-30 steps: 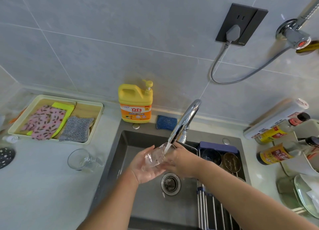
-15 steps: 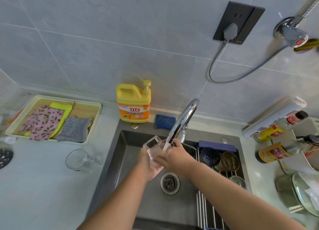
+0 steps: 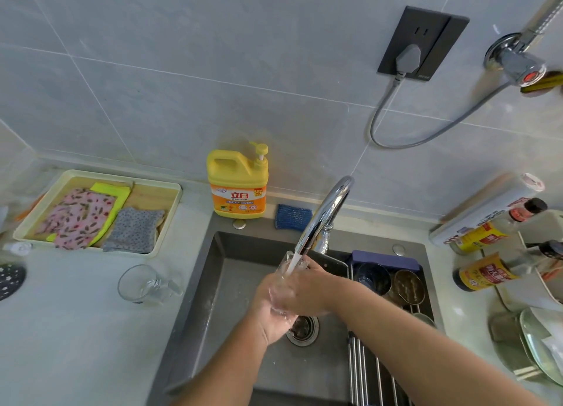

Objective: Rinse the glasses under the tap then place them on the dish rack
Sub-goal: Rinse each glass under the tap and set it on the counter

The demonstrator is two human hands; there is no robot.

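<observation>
Clear glass [image 3: 279, 290] sits gripped between our left hand [image 3: 268, 317] and right hand [image 3: 313, 293], so we should turn it slowly under the tap [image 3: 326, 210] stream, holding firm against slipping.

On the counter [image 3: 76, 344] left of the sink [image 3: 219, 283], a cream tray [image 3: 169, 220] sits against the back wall. It holds a pink patterned cloth [image 3: 77, 216] lying over a yellow-green one [image 3: 111, 192], with a grey cloth [image 3: 134, 232] beside them. A dark spotted disc [image 3: 10, 280] shows at the counter's left edge. Along the sink's back rim stand a yellow soap jug [image 3: 237, 189] and, to its right, a blue sponge [image 3: 293, 217]. Up on the tiles, a grey plug [image 3: 408, 60] sits in a black socket [image 3: 423, 43], its cable [image 3: 426, 140] looping off right past a chrome valve [image 3: 515, 61]. At the right end lie a roll [image 3: 487, 207], two sauce bottles [image 3: 487, 273] and some plates [image 3: 536, 344].
</observation>
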